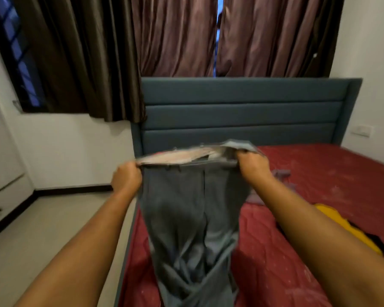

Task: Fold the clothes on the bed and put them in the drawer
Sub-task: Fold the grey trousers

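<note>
- Gripping grey trousers point(193, 218) at the waistband: left hand point(126, 177) and right hand point(252, 165), fingers curled tight
- trousers hang over red bed point(308, 218), legs crumpled below
- yellow garment point(346, 227) lies at right

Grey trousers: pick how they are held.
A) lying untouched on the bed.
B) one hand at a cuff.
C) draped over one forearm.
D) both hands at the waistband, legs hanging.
D: the left hand and the right hand each grip an end of the waistband of the grey trousers, whose legs hang down.
</note>
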Motion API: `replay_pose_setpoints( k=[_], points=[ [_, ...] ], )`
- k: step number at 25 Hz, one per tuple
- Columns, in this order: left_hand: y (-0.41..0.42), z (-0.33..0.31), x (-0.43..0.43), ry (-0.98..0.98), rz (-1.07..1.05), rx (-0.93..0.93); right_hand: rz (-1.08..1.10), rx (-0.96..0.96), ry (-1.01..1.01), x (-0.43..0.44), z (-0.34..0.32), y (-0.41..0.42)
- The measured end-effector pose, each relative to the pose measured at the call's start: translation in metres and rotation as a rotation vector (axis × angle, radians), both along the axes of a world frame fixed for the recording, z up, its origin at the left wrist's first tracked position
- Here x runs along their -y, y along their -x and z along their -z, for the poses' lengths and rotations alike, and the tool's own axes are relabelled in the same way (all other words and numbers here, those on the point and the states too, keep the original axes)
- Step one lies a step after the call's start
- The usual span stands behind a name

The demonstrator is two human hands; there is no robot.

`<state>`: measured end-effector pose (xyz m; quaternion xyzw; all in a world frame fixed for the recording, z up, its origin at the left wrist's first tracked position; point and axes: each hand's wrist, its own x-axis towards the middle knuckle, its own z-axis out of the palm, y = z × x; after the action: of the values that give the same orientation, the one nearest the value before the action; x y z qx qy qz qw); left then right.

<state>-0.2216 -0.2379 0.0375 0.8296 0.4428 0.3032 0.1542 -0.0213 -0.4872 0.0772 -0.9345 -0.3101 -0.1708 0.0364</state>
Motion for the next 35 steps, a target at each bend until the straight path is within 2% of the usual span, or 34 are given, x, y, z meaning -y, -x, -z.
replay_pose_setpoints(
  k=[2, 4, 5, 7, 9, 12, 14, 15, 17, 19, 20, 21, 22, 23, 25, 26, 28, 31, 35],
  points=[
    [-0.013, -0.096, 0.0, -0.041, -0.003, 0.445, 0.043, 0.171, -0.215, -0.003, -0.099, -0.004],
    [-0.012, -0.161, 0.014, -0.085, 0.036, 0.741, 0.063, 0.34, -0.453, 0.009, -0.164, 0.002],
    [-0.01, -0.174, 0.022, -0.083, 0.072, 0.835, 0.062, 0.381, -0.542, 0.016, -0.174, 0.006],
    [-0.01, -0.156, 0.022, -0.004, 0.134, 0.872, 0.057, 0.313, -0.674, 0.023, -0.156, 0.006],
    [-0.008, -0.095, 0.017, 0.191, 0.178, 0.793, 0.013, 0.052, -0.776, 0.031, -0.098, 0.012],
    [0.017, 0.029, 0.035, 0.585, 0.193, 0.698, 0.024, -0.304, -0.493, 0.054, 0.034, 0.049],
    [0.052, 0.106, 0.067, 0.996, 0.09, 0.665, 0.0, -0.437, -0.122, 0.071, 0.118, 0.082],
    [0.072, 0.142, 0.082, 1.177, 0.028, 0.568, -0.009, -0.513, 0.113, 0.078, 0.156, 0.097],
    [0.114, 0.195, 0.109, 1.432, -0.02, 0.28, -0.053, -0.661, 0.44, 0.094, 0.201, 0.128],
    [0.141, 0.23, 0.123, 1.521, -0.027, 0.048, -0.019, -0.68, 0.548, 0.107, 0.224, 0.15],
    [0.149, 0.238, 0.128, 1.501, -0.018, 0.009, 0.012, -0.68, 0.503, 0.109, 0.244, 0.154],
    [0.152, 0.243, 0.131, 1.442, 0.016, 0.024, 0.102, -0.771, 0.462, 0.109, 0.257, 0.154],
    [0.154, 0.244, 0.134, 1.365, 0.046, 0.064, 0.1, -0.712, 0.463, 0.109, 0.261, 0.153],
    [0.154, 0.245, 0.134, 1.27, 0.053, 0.084, 0.025, -0.61, 0.602, 0.115, 0.256, 0.157],
    [0.156, 0.248, 0.132, 0.95, 0.023, -0.075, 0.085, -0.745, 0.409, 0.113, 0.224, 0.164],
    [0.16, 0.248, 0.132, 0.774, -0.01, -0.167, 0.109, -0.749, 0.405, 0.106, 0.219, 0.161],
    [0.166, 0.252, 0.14, 0.534, 0.024, -0.169, 0.037, -0.673, 0.534, 0.104, 0.23, 0.16],
    [0.164, 0.266, 0.146, 0.407, 0.188, -0.138, -0.055, -0.572, 0.474, 0.103, 0.264, 0.166],
    [0.145, 0.292, 0.14, 0.319, 0.157, -0.204, -0.141, -0.458, 0.329, 0.081, 0.285, 0.158]
  ],
)
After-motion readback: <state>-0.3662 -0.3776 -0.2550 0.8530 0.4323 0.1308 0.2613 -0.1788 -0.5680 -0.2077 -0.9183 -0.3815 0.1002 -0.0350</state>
